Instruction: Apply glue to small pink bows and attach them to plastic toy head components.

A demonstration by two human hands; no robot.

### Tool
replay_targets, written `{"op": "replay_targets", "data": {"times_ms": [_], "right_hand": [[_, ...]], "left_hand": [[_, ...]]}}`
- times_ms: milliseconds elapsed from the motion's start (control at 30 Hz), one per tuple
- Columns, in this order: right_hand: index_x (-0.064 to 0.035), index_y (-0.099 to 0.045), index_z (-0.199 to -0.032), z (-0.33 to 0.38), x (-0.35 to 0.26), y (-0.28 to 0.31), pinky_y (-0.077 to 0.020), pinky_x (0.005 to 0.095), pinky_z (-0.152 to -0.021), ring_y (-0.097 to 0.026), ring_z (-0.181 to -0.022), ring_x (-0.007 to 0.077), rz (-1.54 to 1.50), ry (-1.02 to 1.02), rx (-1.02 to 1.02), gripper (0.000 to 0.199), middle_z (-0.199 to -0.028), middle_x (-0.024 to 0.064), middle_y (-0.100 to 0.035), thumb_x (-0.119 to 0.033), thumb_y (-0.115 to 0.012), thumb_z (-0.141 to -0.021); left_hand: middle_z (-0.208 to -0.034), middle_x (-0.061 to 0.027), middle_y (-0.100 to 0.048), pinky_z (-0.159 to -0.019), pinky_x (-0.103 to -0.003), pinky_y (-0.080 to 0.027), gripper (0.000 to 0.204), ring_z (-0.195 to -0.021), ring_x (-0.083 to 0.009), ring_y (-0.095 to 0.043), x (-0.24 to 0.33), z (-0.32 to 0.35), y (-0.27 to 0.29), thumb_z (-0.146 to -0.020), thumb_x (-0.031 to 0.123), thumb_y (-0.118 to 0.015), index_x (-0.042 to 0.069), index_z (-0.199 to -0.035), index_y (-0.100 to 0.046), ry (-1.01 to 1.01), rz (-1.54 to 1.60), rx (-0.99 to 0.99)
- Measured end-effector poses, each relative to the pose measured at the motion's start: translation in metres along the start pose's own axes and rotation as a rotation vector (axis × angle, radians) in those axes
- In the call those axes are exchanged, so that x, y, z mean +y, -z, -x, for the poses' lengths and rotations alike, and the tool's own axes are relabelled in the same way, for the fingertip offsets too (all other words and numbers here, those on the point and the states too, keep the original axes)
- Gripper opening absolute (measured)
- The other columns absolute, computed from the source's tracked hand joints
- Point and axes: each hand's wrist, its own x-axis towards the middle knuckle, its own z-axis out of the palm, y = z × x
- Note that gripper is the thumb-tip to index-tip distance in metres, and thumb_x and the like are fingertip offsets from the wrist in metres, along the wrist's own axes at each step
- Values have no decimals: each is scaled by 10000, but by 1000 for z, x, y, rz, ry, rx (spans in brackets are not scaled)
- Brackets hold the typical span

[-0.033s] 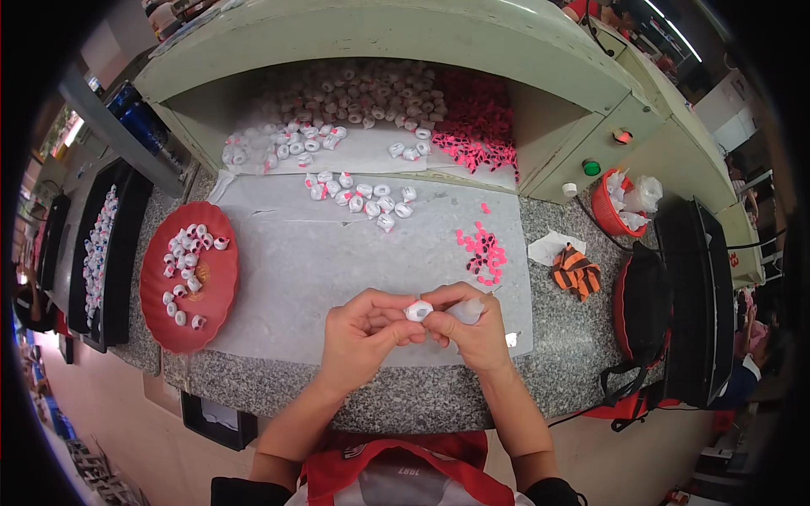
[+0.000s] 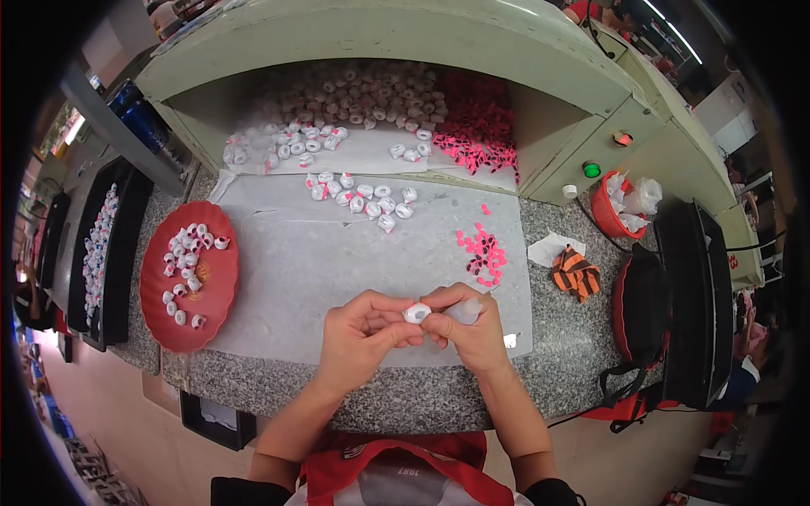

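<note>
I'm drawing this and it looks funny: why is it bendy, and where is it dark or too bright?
In the head view, the fisheye lens bows the cabinet and leaves black corners; in that head view, pink pieces deep inside look dim, a light strip at upper right glares, and the held white piece shows too small for fine detail.

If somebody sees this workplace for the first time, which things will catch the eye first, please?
Probably the big red plate at the left, with a scatter of small white rings in it. Next, the bright pink heap inside the right part of the pale green cabinet, beside a larger white heap. At the front middle, the left hand and right hand hold one small white piece.
</note>
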Motion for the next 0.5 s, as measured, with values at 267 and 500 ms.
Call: {"op": "replay_targets", "data": {"times_ms": [267,500], "right_hand": [[9,-560,-911,2,6,-28,-431,205,-455,-568,-606,117,93,-110,-3,194,-790,97,-604,-15,-639,-736],[13,-564,-947,9,6,-35,-437,205,-462,-562,-600,113,-7,-118,-133,226,-795,95,-605,-1,-633,-733]], "left_hand": [[-801,-144,-627,-562,-225,-503,175,-667,-161,-626,9,19,27,-736,-51,-611,-44,-892,-532,76,-74,108],[-804,-141,-626,-585,-235,-505,187,-680,-159,-621,18,33,34,-749,-53,-597,-45,-925,-533,21,-274,97]]}}
